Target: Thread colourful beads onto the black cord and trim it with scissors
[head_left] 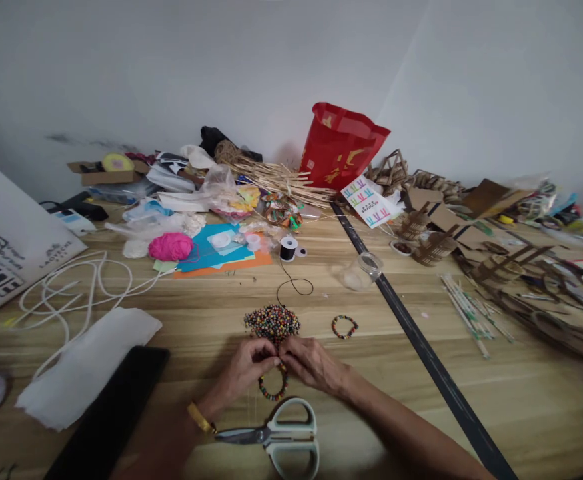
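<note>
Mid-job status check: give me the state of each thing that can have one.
Near bead bracelet: looped, pinched at its top
Left hand: pinching there
Right hand: pinching there
Far bead bracelet: looped, lying flat
Loose beads: heaped
Black cord spool: upright, partly unwound
Scissors: lying flat, look closed
Pink yarn: balled
Red bag: standing

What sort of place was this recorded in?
Probably a craft workspace: a pile of small multicoloured beads, a white spool of black cord and a bright pink ball of yarn share a wood-grained table. Whether home or workshop, I cannot tell.
</note>
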